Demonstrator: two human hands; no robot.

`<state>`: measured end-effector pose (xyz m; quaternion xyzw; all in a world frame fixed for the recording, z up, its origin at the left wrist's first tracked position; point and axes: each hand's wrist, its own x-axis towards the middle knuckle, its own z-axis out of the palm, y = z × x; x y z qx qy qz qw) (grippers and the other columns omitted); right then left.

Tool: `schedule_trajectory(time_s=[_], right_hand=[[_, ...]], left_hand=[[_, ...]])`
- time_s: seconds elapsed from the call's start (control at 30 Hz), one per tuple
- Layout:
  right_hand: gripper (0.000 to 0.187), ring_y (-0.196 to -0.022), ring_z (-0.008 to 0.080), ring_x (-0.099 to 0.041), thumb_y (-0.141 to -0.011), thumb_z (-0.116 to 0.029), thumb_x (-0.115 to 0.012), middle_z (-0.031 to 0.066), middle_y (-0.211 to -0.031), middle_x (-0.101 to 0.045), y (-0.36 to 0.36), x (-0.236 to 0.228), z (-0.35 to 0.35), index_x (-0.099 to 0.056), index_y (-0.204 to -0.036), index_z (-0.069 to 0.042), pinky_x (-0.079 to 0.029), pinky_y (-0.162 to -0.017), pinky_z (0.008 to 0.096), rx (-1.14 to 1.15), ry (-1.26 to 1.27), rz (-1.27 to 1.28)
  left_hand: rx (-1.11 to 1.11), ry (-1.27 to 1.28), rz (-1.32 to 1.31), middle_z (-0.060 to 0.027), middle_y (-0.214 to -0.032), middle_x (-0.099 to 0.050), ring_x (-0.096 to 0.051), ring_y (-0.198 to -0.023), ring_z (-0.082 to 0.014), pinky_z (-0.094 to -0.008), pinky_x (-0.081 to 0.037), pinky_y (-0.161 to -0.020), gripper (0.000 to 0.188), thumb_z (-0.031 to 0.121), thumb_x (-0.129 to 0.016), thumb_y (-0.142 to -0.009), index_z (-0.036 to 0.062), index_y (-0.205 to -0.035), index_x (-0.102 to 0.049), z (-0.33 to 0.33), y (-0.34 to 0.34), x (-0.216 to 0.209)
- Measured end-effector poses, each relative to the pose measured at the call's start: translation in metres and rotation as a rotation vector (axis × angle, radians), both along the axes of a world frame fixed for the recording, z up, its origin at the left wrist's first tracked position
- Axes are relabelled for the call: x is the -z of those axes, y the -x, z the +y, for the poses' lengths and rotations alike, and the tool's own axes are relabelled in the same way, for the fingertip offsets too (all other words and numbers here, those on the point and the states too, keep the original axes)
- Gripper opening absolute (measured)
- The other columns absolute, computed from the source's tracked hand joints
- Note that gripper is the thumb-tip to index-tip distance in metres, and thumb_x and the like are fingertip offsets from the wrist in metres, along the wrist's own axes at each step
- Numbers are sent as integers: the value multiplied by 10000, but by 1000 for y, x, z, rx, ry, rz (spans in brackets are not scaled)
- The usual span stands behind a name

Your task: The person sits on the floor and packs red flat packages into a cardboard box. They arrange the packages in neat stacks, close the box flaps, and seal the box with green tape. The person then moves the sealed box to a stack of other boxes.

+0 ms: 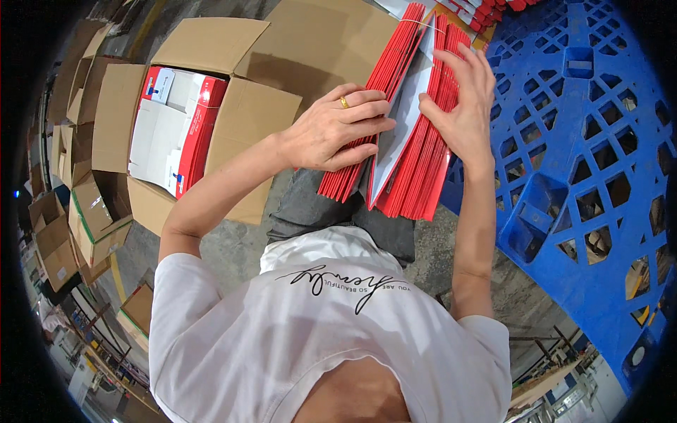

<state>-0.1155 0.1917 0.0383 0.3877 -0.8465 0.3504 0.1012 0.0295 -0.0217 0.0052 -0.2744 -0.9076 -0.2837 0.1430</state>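
Note:
Two thick batches of flat red folded cartons stand on edge in front of me, leaning apart in a V. A thin band crosses their far end, and a pale grey-white panel shows in the gap. My left hand (345, 127), with a ring on one finger, is closed over the left batch (400, 67), its fingertips reaching into the gap. My right hand (464, 102) is at the right batch (416, 166), thumb and fingers spread apart, the thumb against the edge beside the gap. The undersides of both batches are hidden.
To the left, an open cardboard box (243, 120) holds red and white cartons (166, 120). More open brown boxes (99, 204) line the far left. A blue plastic pallet (557, 134) stands on the right. Further red cartons (472, 13) lie beyond my hands.

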Motion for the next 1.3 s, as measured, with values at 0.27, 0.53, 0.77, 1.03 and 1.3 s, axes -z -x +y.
schedule_trajectory(time_s=[0.27, 0.53, 0.77, 1.03, 1.3], right_hand=[[323, -1491, 395, -323, -809, -241, -727, 129, -1490, -527, 6, 14, 11, -771, -1128, -218, -250, -1205, 549, -59, -163, 120], [232, -1463, 407, -359, -850, -347, -777, 132, -1431, -577, 7, 19, 3, -762, -960, -143, -263, -1179, 560, -18, -113, 170], [363, -1438, 419, -384, -810, -469, -835, 146, -1383, -605, 8, 20, -2, -729, -869, -127, -291, -1156, 567, 45, -91, 207], [374, -1436, 421, -375, -781, -430, -854, 157, -1386, -594, 4, 17, -7, -708, -895, -106, -299, -1157, 560, 41, -96, 173], [413, -1466, 420, -331, -827, -221, -740, 149, -1503, -499, 2, 13, -5, -713, -1239, -214, -288, -1192, 556, -61, -121, 103]], left_hand=[[-43, -33, -29, -161, -1385, -575, -529, -1337, -336, -495, -394, -1114, 544, 289, -664, -897, 67, -1390, -602, 4, -1, -2], [0, -1, 16, -172, -1390, -577, -530, -1342, -351, -493, -414, -1108, 518, 273, -681, -894, 30, -1348, -619, 6, 1, -3], [-10, -135, 20, -189, -1361, -581, -551, -1316, -374, -490, -487, -1074, 508, 199, -715, -864, 52, -1347, -653, 4, 0, 4], [-25, -72, -2, -175, -1361, -569, -555, -1313, -385, -490, -499, -1069, 516, 213, -687, -872, 71, -1368, -655, 3, -1, 0], [-16, -25, 43, -162, -1356, -573, -562, -1310, -373, -484, -508, -1036, 533, 244, -684, -866, 101, -1379, -658, 2, -1, 2]])
